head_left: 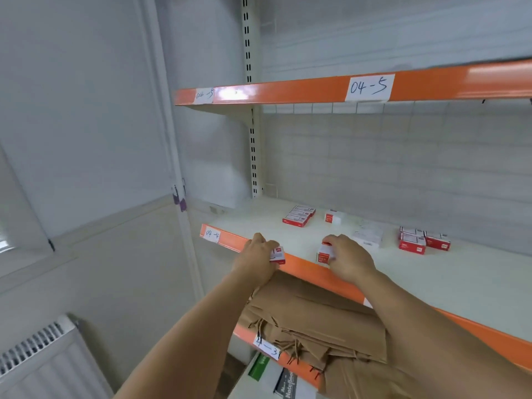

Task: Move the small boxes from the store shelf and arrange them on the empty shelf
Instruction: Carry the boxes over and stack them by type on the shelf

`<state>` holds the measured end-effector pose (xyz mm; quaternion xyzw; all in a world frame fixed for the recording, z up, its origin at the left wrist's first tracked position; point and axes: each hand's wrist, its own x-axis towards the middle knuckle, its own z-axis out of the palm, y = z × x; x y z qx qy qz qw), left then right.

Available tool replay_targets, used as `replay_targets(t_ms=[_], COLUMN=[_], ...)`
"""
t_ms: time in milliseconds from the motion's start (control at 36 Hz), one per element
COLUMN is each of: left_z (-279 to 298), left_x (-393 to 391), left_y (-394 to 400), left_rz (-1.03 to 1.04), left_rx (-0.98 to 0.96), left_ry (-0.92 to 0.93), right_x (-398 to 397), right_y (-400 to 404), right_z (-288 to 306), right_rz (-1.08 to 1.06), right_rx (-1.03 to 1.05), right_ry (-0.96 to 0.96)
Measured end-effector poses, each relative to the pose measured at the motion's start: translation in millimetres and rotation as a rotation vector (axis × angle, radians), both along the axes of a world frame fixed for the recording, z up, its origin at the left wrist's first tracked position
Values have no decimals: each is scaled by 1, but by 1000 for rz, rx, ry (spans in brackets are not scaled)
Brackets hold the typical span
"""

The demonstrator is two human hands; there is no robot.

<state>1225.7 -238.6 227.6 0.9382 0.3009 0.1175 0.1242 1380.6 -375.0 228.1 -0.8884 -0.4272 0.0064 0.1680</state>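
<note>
Fingers point(270, 245) of left hand point(254, 254) curled round a box point(277, 255) at the shelf point(431, 277) lip; right hand point(347, 260) pinching a second box point(324, 254) just inside the edge. Best set flat, pushed back beside the rest, edges squared, labels forward, one hand released at a time. On the shelf, left to right: a stack point(298, 216) of about three, one single point(333, 217), some pale ones hard to count, about three at right point(423, 243).
</note>
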Motion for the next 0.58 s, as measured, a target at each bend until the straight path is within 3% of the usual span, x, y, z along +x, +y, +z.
replay_targets(t_ms=[250,583], left_z=[-5,-12], left_x=[56,121], left_y=[46,72], left_rz=[-101,-247], left_rx=[1,-2], left_ry=[-4,84], right_x=[34,73], right_y=[30,61], right_z=[-3,-13], right_rz=[-130,-200], right_rx=[-76,-22], right_ry=[-55,-12])
